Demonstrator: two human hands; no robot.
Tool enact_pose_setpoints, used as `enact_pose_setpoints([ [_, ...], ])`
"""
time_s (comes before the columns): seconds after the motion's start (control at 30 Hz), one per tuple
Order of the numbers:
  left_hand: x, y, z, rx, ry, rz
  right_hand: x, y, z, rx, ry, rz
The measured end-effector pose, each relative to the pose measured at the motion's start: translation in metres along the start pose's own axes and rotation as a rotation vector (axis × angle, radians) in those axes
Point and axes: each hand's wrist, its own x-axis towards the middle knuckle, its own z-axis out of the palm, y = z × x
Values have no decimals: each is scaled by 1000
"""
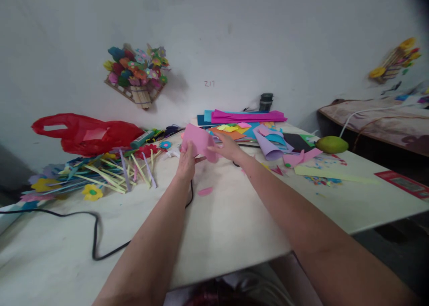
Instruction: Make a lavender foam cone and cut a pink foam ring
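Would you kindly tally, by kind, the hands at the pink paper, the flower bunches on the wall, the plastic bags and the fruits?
Hands: 2 (left hand, right hand, at the pink paper)
Flower bunches: 2 (larger bunch, smaller bunch)
Plastic bags: 1 (red bag)
Fruits: 1 (green fruit)
Total: 6

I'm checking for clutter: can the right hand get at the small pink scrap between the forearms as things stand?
Probably yes: the scrap lies uncovered on the tabletop and nothing seems to block the right hand, though it must first leave the pink sheet.
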Motion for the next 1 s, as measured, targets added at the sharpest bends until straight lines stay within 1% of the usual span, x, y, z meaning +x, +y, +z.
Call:
enact_pose_setpoints([
  [0.1,-2,0,1,56,-47,21,7,1,4,64,35,-38],
  [0.23,-2,-1,-1,119,-69,41,8,3,6,28,74,-11],
  [0.33,-3,-1,-2,150,-58,50,3,6,9,39,154,17],
  [0.43,-4,0,-2,187,-28,35,-4,6,15,60,212,9],
  [0.6,-7,1,-1,217,-10,17,-13,4,22,24,207,73],
  [0.73,-7,0,0,210,-14,4,-17,5,22,56,252,77],
  [0.83,-5,4,1,150,-18,-46,-18,7,21,81,257,100],
  [0.93,-3,14,-1,37,9,-151,-19,7,19,96,235,124],
  [1.0,-1,22,-6,-29,1,-215,-19,6,19,98,223,120],
])
